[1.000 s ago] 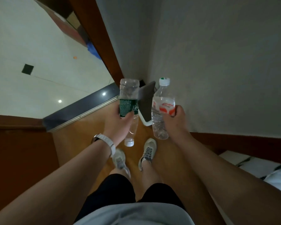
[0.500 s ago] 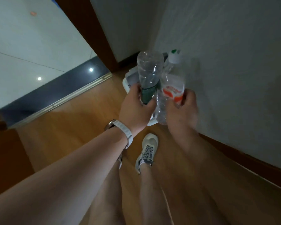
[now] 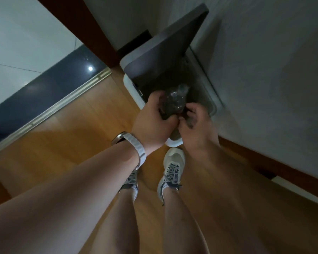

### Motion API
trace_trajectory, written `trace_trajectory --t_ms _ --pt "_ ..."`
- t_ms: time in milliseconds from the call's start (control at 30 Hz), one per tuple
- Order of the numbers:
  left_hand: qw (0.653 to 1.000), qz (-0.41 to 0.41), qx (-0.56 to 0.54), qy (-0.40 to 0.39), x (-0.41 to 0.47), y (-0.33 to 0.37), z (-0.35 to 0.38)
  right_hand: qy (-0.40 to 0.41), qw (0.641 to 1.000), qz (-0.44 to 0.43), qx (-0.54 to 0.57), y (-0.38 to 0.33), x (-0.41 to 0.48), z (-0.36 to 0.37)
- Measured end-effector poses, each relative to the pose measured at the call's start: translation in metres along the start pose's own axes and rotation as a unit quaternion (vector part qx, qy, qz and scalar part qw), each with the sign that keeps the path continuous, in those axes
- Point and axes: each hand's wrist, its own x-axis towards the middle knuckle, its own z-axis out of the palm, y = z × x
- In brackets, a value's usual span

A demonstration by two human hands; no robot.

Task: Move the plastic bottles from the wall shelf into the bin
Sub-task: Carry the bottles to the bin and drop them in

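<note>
A clear, crinkled plastic bottle [image 3: 174, 102] is showing dimly over the dark mouth of the white bin [image 3: 131, 87], its lid [image 3: 165, 46] standing raised; the left hand [image 3: 154, 123] is clasping the bottle's lower body; the right hand [image 3: 196, 125] is hovering beside it, fingers spread apart and holding nothing visible.

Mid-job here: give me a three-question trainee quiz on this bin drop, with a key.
1. True or false: the bin lid is raised.
2. The clear bottle is gripped by which hand? A) left hand B) right hand C) neither
3. Fill in: the white watch sits on the ___ wrist.

Key:
1. True; the lid stands open above the mouth.
2. A; the right hand's fingers are spread over the bin, and whether they touch anything is unclear.
3. left
</note>
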Motion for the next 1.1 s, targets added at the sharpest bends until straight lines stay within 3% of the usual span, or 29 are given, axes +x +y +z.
trace_trajectory --t_ms 233,500,800,967,1100 --pt "0.986 0.053 0.151 -0.04 -0.029 0.028 -0.047 0.012 0.975 -0.091 -0.205 -0.029 -0.025 -0.026" --pt "0.923 0.143 0.343 -0.097 -0.094 0.114 -0.137 -0.008 0.934 -0.126 -0.336 -0.128 -0.103 -0.079" --pt "0.877 0.25 0.398 -0.103 -0.18 0.211 -0.198 0.021 0.895 -0.134 -0.425 -0.21 -0.228 -0.146" --pt "0.888 0.274 0.362 -0.069 -0.22 0.25 -0.217 0.07 0.902 -0.103 -0.413 -0.235 -0.292 -0.176" --pt "0.854 0.34 0.387 -0.076 -0.253 0.275 -0.216 0.112 0.906 -0.09 -0.397 -0.241 -0.342 -0.201"
